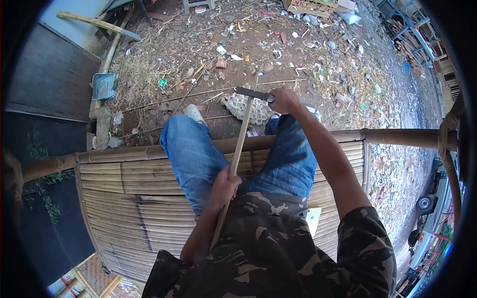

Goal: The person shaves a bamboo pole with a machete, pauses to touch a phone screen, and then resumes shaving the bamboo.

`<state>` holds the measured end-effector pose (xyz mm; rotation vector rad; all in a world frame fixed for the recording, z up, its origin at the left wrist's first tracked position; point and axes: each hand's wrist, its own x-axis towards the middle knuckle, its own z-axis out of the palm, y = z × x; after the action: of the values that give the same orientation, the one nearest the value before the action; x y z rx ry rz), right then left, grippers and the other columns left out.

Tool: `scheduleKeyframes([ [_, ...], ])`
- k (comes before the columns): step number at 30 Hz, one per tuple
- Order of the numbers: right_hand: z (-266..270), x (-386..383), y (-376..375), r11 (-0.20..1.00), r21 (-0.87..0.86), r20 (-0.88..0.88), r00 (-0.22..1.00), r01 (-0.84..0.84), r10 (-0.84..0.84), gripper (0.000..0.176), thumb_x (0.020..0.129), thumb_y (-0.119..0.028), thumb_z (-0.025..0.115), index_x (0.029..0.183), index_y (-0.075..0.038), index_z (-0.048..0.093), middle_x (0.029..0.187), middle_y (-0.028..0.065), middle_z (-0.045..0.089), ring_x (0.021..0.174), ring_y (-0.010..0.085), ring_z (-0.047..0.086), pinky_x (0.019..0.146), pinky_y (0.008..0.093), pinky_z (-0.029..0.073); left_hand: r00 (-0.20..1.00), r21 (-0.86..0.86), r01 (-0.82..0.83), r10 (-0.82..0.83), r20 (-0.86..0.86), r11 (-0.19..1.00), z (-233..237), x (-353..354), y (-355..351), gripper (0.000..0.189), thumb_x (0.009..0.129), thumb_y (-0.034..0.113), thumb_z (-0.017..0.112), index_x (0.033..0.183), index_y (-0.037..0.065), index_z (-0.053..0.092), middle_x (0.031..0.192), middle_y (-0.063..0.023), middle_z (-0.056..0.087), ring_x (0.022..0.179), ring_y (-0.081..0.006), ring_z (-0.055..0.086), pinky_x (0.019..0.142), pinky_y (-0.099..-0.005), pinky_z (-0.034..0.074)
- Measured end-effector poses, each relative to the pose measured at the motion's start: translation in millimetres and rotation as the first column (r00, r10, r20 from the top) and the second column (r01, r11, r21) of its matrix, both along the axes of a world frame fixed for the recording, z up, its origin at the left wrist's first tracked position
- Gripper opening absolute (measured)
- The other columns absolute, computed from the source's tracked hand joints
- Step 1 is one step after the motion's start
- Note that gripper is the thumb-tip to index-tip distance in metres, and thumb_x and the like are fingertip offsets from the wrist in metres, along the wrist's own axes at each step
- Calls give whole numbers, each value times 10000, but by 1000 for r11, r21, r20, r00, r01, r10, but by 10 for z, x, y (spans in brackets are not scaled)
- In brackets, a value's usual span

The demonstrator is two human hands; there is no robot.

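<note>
A long pale strip of wood or bamboo [240, 141] slants from beside my waist, between my knees, to over the ground in front. Around its lower part, near my lap, the fingers of my left hand [226, 185] are wrapped. My right hand [285, 101] grips the handle of a broad-bladed knife [252, 93], out past my knees. The dark blade points left and lies across the strip near its far end. Below the blade, a grey moulded egg-tray piece [256, 110] rests on the dirt by my feet, close to a white shoe [194, 113].
I sit on a bamboo-slat bench [129, 208] with a round bamboo front rail [129, 153]. Litter and dry stalks cover the ground [198, 64]. A blue plastic basket [104, 86] stands at left, a wooden crate [310, 7] at the top. A parked vehicle [427, 218] shows at right.
</note>
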<state>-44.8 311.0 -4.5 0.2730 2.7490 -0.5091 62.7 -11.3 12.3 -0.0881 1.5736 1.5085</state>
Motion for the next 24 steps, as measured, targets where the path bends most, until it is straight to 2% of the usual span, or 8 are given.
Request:
scheduleKeyframes([
  [4, 60, 141, -274, 995, 8, 30, 995, 97, -98, 331, 685, -225, 616, 976, -91, 698, 934, 190, 688, 895, 380, 658, 804, 463, 525, 999, 26, -18, 17, 32, 1000, 4, -2, -19, 157, 845, 79, 514, 981, 6, 487, 573, -15, 470, 416, -91, 447, 396, -237, 370],
  [6, 312, 390, -495, 988, -68, 123, 981, -140, 148, 334, 688, -227, 622, 986, -95, 693, 940, 192, 687, 903, 381, 657, 804, 468, 523, 999, 28, -24, 23, 28, 999, 22, -5, -11, 157, 844, 81, 515, 980, 6, 488, 572, -14, 469, 417, -91, 448, 398, -238, 371],
  [10, 139, 370, -373, 985, 5, 150, 974, -174, 171, 335, 696, -230, 618, 996, -99, 687, 949, 195, 685, 911, 383, 654, 809, 471, 519, 1000, -10, 9, -9, -9, 1000, 8, 21, 0, 161, 844, 80, 513, 985, 5, 492, 570, -14, 469, 410, -92, 444, 391, -245, 368],
  [12, -12, 81, -116, 978, -7, 54, 977, 207, -206, 347, 693, -225, 608, 1010, -107, 685, 961, 196, 685, 918, 382, 652, 818, 468, 519, 999, -10, 26, -27, -22, 1000, 4, 37, 15, 168, 845, 80, 511, 993, 2, 494, 567, -14, 467, 410, -92, 443, 391, -245, 368],
  [13, -34, 17, -82, 976, -13, 47, 976, 216, -215, 347, 693, -225, 608, 1010, -107, 685, 961, 196, 685, 918, 382, 652, 818, 468, 519, 999, -10, 35, -35, -37, 999, 6, 23, 13, 175, 845, 79, 509, 1001, 0, 496, 565, -13, 466, 409, -92, 443, 390, -246, 367],
  [18, 0, 44, -282, 996, -62, -9, 998, 66, -66, 357, 680, -220, 593, 1002, -100, 688, 961, 200, 684, 919, 390, 651, 825, 466, 522, 1000, 45, -21, 21, 9, 999, 3, -24, -24, 176, 840, 88, 513, 991, -1, 496, 557, -12, 460, 421, -91, 448, 400, -243, 371],
  [20, 127, 287, -480, 992, -77, 91, 990, -100, 107, 343, 689, -237, 586, 981, -91, 691, 958, 201, 684, 911, 389, 652, 818, 469, 521, 998, 49, -56, 54, 42, 997, -14, 9, -26, 178, 838, 89, 514, 990, -2, 497, 555, -12, 458, 424, -90, 450, 403, -241, 373],
  [24, 228, 456, -496, 983, -35, 148, 972, -179, 183, 335, 697, -242, 585, 973, -85, 690, 947, 200, 685, 909, 381, 654, 810, 467, 520, 1000, -4, 14, -14, 7, 1000, 31, -10, 10, 184, 837, 85, 515, 996, -5, 499, 579, -14, 471, 431, -87, 453, 407, -244, 380],
])
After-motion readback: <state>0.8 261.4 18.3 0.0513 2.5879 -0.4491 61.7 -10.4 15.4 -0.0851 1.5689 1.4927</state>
